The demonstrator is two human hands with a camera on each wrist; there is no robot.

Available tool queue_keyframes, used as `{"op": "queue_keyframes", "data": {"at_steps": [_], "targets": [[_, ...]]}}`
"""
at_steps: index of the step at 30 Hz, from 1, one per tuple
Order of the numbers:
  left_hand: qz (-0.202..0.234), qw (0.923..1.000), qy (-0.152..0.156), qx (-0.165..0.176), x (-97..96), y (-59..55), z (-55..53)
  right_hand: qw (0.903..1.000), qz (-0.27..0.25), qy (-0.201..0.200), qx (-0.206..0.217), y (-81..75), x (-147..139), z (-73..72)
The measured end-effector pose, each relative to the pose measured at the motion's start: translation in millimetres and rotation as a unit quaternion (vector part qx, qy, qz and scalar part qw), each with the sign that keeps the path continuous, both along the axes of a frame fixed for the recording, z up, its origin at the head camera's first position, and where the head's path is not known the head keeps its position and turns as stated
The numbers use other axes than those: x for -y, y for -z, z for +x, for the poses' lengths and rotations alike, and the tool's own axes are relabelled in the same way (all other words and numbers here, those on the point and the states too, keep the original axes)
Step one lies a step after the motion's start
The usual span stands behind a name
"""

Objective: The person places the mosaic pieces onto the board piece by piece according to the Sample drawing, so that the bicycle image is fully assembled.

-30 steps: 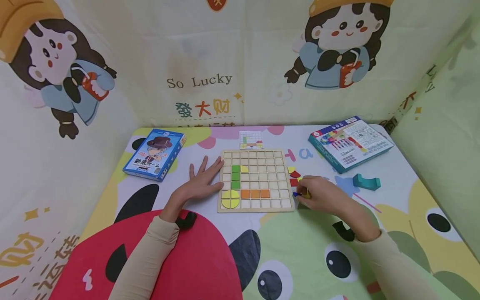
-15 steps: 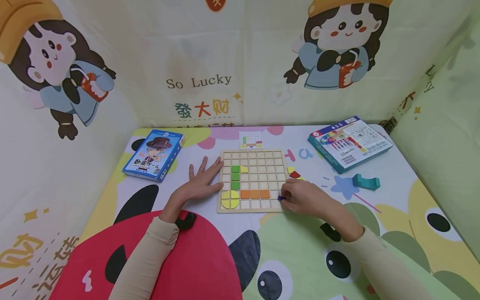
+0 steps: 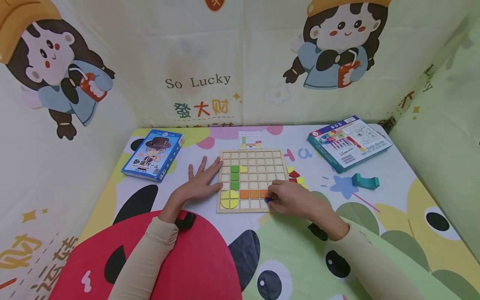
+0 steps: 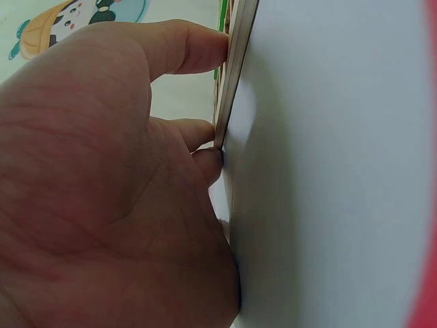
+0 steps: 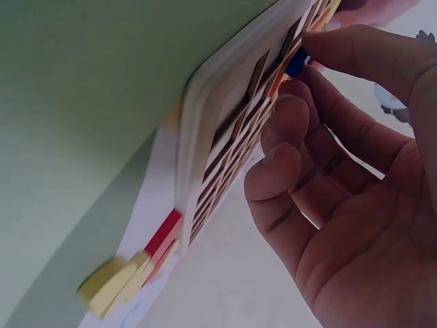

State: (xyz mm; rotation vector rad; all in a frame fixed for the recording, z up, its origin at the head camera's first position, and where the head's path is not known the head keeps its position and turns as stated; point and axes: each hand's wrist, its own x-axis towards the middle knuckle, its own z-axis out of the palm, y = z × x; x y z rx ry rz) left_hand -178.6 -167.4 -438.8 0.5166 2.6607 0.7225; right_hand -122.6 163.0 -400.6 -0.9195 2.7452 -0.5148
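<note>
A wooden grid board (image 3: 240, 211) lies flat on the table. My left hand (image 3: 200, 181) has its fingers spread, with fingertips and thumb touching the board's left edge. Between thumb and forefinger, my right hand (image 3: 292, 200) pinches a small dark blue piece (image 5: 296, 63) over the lower right of the board, near the orange squares (image 3: 254, 194). Its exact shape is mostly covered by the fingers. Green squares (image 3: 234, 177) form a column, a yellow quarter-round piece (image 3: 243, 169) sits beside the top one, and yellow pieces form a disc (image 3: 230, 199) at lower left.
Loose red and yellow pieces (image 3: 294, 174) lie just right of the board. A printed grid card (image 3: 250, 140) is behind it. A blue box (image 3: 154, 154) stands left, a teal-edged box (image 3: 350, 141) back right, and a teal block (image 3: 365, 182) in front of that.
My right hand has carried the blue piece leftward from beside the board to over its lower right cells. The left hand has stayed at the board's left edge.
</note>
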Motion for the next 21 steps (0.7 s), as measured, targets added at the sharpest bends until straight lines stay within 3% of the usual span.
{"op": "queue_keyframes", "data": {"at_steps": [8,21], "targets": [[0.003,1.0000,-0.001,0.003,-0.2,-0.5,0.1,0.9996,-0.008,-0.021,-0.018,-2.5,15,0.3],[0.000,1.0000,-0.002,0.003,-0.8,0.1,0.0,0.9995,0.018,-0.026,-0.003,-0.6,34,-0.9]]}}
